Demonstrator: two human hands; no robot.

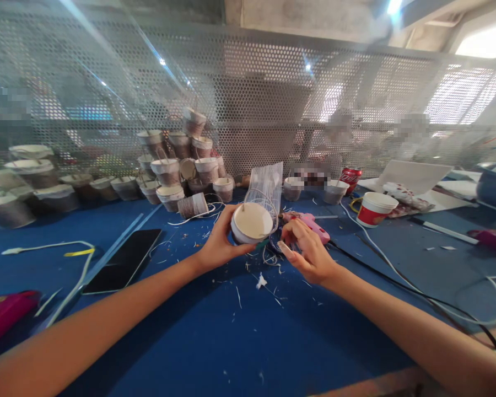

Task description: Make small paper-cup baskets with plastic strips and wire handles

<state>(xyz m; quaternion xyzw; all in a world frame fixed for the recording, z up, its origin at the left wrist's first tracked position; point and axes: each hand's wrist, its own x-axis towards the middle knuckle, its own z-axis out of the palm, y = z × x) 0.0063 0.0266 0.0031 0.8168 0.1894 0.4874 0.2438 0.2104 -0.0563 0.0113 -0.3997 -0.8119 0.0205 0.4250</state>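
Observation:
My left hand (221, 240) is wrapped round the left side and underside of a small pot (253, 221), held tilted so its pale inside faces me. A thin wire handle loops above and to the right of its rim. Just right of the pot is my right hand (308, 251), apart from it, with fingers curled and thumb extended; whether something small is between the fingertips cannot be made out. Behind the right hand lies a pink glue gun (316, 229) with a black cable. A bundle of clear sticks (268, 184) stands behind the pot.
Stacked pots (167, 172) stand at the back left. A black phone (124, 262) and a magenta tool (8, 317) lie left on the blue table (215, 342). At right are a paper cup (374, 209), a red can (350, 179) and cables. White scraps (262, 282) lie centrally.

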